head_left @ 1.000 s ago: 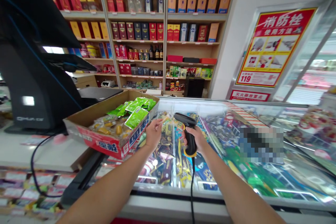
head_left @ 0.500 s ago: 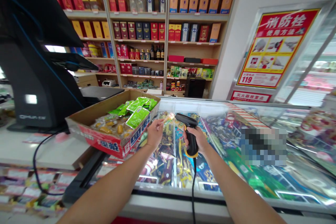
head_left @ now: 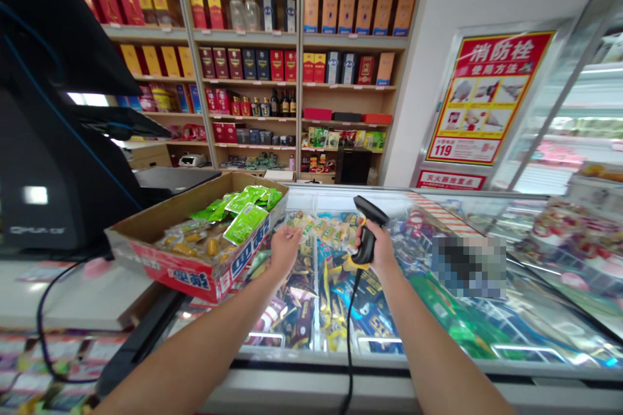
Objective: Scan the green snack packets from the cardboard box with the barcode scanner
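Strip of small clear-and-yellow packets (head_left: 333, 233): at 3 o'clock from the left hand (head_left: 285, 248), above the glass top of the chest freezer (head_left: 379, 381). Left forearm reaches in from 7 o'clock; thumb and fingertips are pinched on the strip's near-left end. The strip runs toward the right hand (head_left: 379, 248); cannot tell whether its far end touches those fingers.

Right forearm enters from 5 o'clock. Right hand is closed around the handle of a black-and-yellow barcode scanner (head_left: 366, 243), head uppermost, tilted toward 11 o'clock. Scanner lies at 3 o'clock from the left hand, just beside the strip. Its black cable (head_left: 349, 337) drops toward 6 o'clock.

At 9 o'clock from the left hand, near it: open red-and-white carton (head_left: 170, 272) containing green sachets (head_left: 246, 222) and clear packs with yellow-brown contents (head_left: 209, 246). Farther at 9–10 o'clock: black point-of-sale terminal (head_left: 63, 201). Wall shelving (head_left: 246, 32) with boxed goods at 12 o'clock; red-and-yellow fire-hydrant sign (head_left: 489, 104) at 2 o'clock.
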A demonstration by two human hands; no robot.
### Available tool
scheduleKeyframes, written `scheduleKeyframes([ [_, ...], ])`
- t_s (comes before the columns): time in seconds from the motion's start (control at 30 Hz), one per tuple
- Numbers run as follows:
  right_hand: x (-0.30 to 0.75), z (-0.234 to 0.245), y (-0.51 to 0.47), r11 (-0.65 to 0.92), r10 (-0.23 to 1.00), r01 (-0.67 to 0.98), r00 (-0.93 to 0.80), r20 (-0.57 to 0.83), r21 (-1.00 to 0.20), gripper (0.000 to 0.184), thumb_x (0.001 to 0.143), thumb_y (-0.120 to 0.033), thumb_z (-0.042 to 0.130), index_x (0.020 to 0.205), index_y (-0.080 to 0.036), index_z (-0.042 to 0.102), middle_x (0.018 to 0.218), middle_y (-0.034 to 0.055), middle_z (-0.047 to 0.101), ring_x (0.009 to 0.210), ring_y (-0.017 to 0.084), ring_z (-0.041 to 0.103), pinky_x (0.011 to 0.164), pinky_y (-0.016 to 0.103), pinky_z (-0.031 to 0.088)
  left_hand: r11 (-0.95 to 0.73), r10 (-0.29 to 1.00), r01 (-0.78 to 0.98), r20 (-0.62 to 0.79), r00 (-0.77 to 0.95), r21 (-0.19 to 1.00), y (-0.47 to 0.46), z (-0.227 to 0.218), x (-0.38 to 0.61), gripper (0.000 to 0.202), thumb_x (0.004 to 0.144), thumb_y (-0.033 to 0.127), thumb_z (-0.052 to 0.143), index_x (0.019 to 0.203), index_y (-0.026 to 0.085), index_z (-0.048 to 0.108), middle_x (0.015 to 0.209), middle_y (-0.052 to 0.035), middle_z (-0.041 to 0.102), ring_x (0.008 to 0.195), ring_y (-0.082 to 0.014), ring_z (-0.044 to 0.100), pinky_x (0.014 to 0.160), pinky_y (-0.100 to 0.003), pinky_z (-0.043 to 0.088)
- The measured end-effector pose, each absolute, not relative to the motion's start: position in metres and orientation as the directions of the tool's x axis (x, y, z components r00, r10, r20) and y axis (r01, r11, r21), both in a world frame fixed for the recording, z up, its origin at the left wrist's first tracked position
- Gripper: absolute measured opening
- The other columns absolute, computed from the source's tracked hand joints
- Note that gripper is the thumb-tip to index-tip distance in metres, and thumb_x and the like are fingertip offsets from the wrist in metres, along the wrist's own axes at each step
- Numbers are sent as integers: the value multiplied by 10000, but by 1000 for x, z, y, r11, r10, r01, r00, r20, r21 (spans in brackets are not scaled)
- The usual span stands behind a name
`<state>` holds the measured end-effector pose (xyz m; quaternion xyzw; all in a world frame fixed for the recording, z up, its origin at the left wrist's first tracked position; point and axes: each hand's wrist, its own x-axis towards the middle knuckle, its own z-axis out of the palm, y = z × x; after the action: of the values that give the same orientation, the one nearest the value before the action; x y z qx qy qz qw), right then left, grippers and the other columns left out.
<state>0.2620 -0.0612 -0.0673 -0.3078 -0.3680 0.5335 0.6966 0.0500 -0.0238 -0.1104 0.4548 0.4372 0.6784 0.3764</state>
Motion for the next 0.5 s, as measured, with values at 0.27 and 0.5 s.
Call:
scheduleKeyframes([
  [0.27, 281, -68, -53, 376, 917, -522, 326, 229, -765, 334, 650, -451, 714, 803, -199, 557, 524, -50, 572, 384, 129, 543, 369, 260, 459, -250, 938, -78, 221, -268, 965, -14, -81, 118, 208, 653, 279, 660, 564, 199, 490, 460, 49, 500, 395, -118, 496, 415, -238, 409],
  [0.5, 275, -69, -53, 383, 917, -556, 327, 229, -738, 321, 664, -427, 717, 819, -195, 557, 527, -49, 574, 370, 113, 513, 343, 238, 426, -238, 931, 50, 242, -275, 970, -1, -77, 130, 132, 625, 246, 709, 673, 172, 611, 509, 21, 568, 483, -152, 575, 522, -272, 478],
])
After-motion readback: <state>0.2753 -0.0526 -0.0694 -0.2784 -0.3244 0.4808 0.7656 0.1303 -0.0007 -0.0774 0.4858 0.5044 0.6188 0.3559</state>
